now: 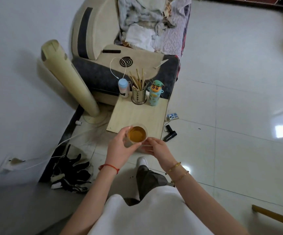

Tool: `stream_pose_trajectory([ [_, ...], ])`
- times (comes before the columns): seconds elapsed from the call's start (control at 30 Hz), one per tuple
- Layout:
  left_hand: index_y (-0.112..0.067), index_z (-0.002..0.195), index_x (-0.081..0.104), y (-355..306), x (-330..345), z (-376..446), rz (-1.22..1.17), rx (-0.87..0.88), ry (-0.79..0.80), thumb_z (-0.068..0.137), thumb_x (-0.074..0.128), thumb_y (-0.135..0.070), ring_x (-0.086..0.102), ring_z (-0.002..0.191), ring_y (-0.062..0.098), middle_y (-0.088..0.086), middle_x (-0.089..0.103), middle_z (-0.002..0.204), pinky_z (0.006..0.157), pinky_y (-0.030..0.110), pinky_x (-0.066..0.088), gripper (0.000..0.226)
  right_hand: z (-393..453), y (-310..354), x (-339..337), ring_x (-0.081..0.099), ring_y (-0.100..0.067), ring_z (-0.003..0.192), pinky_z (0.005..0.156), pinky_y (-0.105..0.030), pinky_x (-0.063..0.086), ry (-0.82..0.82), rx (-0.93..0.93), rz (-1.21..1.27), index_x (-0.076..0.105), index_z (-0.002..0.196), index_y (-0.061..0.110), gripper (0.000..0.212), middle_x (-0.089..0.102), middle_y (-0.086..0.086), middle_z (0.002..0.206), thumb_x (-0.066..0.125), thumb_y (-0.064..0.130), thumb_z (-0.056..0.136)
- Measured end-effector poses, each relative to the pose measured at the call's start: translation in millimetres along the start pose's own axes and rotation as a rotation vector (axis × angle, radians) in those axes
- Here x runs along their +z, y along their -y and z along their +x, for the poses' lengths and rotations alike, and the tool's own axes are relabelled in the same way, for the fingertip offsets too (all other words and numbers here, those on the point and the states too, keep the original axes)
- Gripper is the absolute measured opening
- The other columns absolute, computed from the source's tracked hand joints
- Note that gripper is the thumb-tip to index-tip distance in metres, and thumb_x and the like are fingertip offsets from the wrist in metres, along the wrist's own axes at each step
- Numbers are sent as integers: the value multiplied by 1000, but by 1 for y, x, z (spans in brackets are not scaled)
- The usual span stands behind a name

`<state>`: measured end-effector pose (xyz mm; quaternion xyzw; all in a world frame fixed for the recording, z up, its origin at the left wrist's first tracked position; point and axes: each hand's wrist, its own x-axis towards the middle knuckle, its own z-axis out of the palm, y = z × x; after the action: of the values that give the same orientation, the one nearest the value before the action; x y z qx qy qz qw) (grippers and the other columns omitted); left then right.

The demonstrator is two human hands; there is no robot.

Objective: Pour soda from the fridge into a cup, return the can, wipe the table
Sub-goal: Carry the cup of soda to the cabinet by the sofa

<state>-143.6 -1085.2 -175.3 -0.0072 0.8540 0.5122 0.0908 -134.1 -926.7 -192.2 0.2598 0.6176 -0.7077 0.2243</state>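
Observation:
A clear plastic cup (pixel 137 134) holding amber soda is at the near edge of the small light-wood table (pixel 137 114). My left hand (pixel 120 146) wraps around the cup's left side and underside. My right hand (pixel 157 148) touches the cup's lower right side with its fingertips. The cup is upright. No soda can, fridge or wiping cloth is in view.
At the table's far end stand a white-pink bottle (pixel 123 88), a metal holder of chopsticks (pixel 138 94) and a cartoon-figure bottle (pixel 155 93). A tower fan (pixel 69 78) and sofa (pixel 129 48) lie beyond. A power strip (pixel 172 116), a black device (pixel 170 135) and dark gloves (pixel 73 172) are on the floor.

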Motion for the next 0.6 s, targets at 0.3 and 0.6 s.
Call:
stream_pose_trajectory([
  [0.3, -22, 134, 54, 16, 11, 115, -16, -20, 37, 73, 83, -31, 53, 117, -1, -12, 60, 127, 90, 2, 42, 68, 99, 48, 1, 64, -17, 90, 87, -29, 53, -28, 28, -51, 64, 118, 5, 30, 68, -5, 104, 42, 18, 103],
  [0.6, -22, 131, 55, 82, 41, 213, -67, -84, 103, 73, 84, -27, 55, 117, -4, -10, 61, 127, 97, 17, 49, 65, 209, 44, 6, 62, -18, 87, 86, -32, 51, -156, 129, -18, 63, 117, 2, 28, 66, -7, 102, 44, 15, 101],
])
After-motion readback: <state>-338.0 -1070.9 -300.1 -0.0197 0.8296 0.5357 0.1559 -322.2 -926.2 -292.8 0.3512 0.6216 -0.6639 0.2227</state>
